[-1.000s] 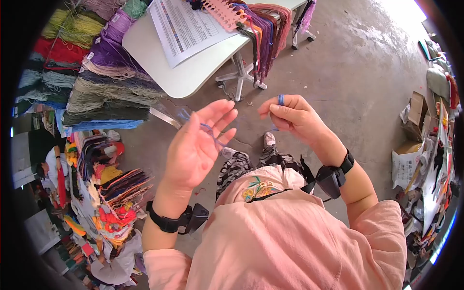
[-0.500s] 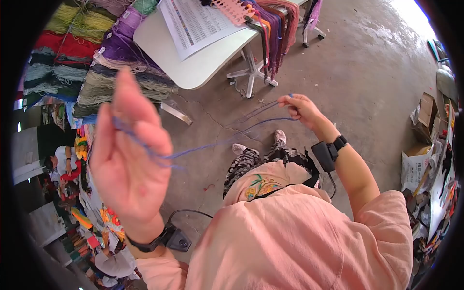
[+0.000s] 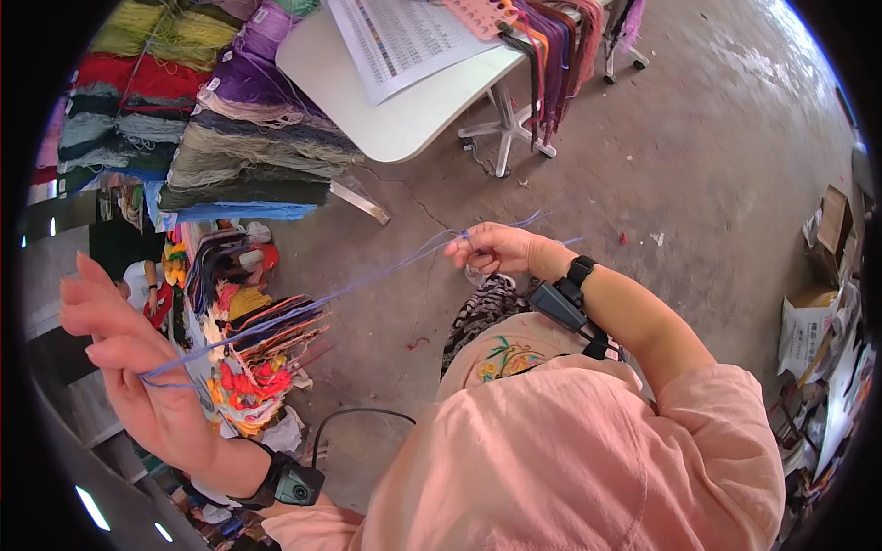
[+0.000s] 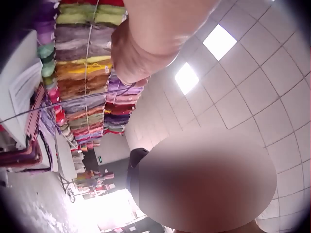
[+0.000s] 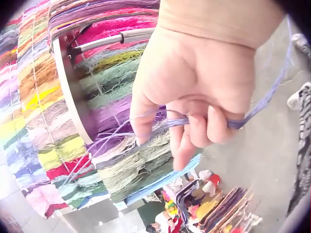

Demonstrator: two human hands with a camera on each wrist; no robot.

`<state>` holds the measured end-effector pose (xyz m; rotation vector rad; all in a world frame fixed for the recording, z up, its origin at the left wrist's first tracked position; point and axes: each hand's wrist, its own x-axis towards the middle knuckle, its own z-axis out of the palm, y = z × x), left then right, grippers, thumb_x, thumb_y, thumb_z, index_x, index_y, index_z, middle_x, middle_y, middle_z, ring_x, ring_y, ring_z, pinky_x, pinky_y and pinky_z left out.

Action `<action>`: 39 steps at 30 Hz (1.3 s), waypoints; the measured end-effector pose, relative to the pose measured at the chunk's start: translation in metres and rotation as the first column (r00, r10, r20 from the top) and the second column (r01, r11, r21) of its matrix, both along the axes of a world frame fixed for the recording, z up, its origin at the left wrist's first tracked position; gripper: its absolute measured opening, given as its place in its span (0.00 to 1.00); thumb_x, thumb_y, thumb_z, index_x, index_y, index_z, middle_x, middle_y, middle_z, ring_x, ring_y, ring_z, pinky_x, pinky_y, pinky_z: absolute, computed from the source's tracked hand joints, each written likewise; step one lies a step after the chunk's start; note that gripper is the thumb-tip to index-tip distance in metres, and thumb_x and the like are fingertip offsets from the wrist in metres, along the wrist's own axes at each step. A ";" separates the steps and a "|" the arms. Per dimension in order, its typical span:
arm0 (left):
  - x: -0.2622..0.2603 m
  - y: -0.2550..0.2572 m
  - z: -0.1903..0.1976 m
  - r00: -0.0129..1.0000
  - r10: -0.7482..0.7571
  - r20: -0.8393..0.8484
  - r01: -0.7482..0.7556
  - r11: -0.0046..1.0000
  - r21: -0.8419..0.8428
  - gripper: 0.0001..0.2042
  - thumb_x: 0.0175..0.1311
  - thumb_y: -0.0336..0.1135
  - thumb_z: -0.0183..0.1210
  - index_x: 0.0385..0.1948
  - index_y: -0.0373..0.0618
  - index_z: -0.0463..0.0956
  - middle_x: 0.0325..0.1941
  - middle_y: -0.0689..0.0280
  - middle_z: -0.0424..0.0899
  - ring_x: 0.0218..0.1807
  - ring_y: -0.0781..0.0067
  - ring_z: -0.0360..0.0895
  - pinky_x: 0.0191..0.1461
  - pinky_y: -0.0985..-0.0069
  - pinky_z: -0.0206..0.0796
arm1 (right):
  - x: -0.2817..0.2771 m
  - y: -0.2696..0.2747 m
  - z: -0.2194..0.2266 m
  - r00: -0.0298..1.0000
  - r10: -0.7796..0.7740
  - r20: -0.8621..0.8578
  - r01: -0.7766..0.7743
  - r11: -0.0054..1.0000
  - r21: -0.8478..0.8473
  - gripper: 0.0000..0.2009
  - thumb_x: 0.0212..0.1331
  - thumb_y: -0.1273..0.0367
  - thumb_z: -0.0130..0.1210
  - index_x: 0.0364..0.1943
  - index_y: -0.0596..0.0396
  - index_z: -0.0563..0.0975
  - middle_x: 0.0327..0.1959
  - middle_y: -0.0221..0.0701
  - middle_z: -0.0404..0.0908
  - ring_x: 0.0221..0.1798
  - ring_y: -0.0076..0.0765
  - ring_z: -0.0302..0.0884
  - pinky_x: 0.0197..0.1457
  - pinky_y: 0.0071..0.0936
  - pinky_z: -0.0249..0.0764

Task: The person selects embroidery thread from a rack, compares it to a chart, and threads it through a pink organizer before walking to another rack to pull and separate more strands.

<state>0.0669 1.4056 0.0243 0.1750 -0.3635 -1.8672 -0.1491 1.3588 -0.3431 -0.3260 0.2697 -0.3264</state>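
Observation:
A long blue-violet yarn (image 3: 317, 301) stretches between the two hands. My left hand (image 3: 147, 376), raised at the far left of the head view, has its fingers loosely extended, with the yarn looped across it. In the left wrist view the yarn (image 4: 73, 100) runs off to the left from that hand (image 4: 133, 53). Near the middle, my right hand (image 3: 496, 248) holds the yarn in curled fingers. The right wrist view shows several strands (image 5: 265, 100) passing through the curled fingers of this hand (image 5: 199, 92), with loose ends trailing behind.
Hanks of coloured yarn (image 3: 257, 156) hang in a rack at the upper left. Beside them stands a white table (image 3: 404, 129) with a printed sheet (image 3: 395, 46) and a pink holed card (image 3: 473, 16) of threads. More yarn bundles (image 3: 266, 340) lie low left; a cardboard box (image 3: 827, 225) sits right.
My left hand has swung far out to the left and down, drawing the yarn out long. My right hand has moved left and slightly lower, toward the body's middle. The view has shifted left.

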 end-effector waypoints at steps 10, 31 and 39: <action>0.124 0.058 -0.088 0.870 0.484 0.097 -0.492 0.836 0.244 0.16 0.60 0.28 0.39 0.50 0.35 0.60 0.30 0.67 0.72 0.25 0.80 0.66 0.29 0.82 0.59 | 0.008 -0.009 0.048 0.965 -0.254 -0.073 0.262 0.955 0.141 0.06 0.56 0.71 0.46 0.32 0.58 0.73 0.24 0.30 0.75 0.12 0.13 0.48 0.14 0.11 0.47; 0.196 0.099 -0.191 0.852 0.474 0.223 -0.524 0.763 0.379 0.13 0.65 0.36 0.36 0.39 0.38 0.67 0.18 0.72 0.62 0.12 0.85 0.49 0.15 0.86 0.40 | -0.019 -0.012 0.083 0.804 -0.265 -0.532 0.133 0.953 -0.273 0.08 0.51 0.75 0.50 0.36 0.59 0.74 0.26 0.33 0.77 0.15 0.13 0.54 0.17 0.12 0.53; 0.219 0.094 -0.315 0.317 -0.190 0.929 -0.919 0.181 0.350 0.17 0.60 0.40 0.47 0.46 0.39 0.66 0.47 0.61 0.72 0.44 0.73 0.69 0.47 0.78 0.60 | -0.047 -0.014 0.078 0.331 -0.663 -0.671 -0.395 0.548 -0.737 0.06 0.45 0.71 0.54 0.23 0.60 0.77 0.14 0.27 0.72 0.17 0.19 0.63 0.22 0.21 0.61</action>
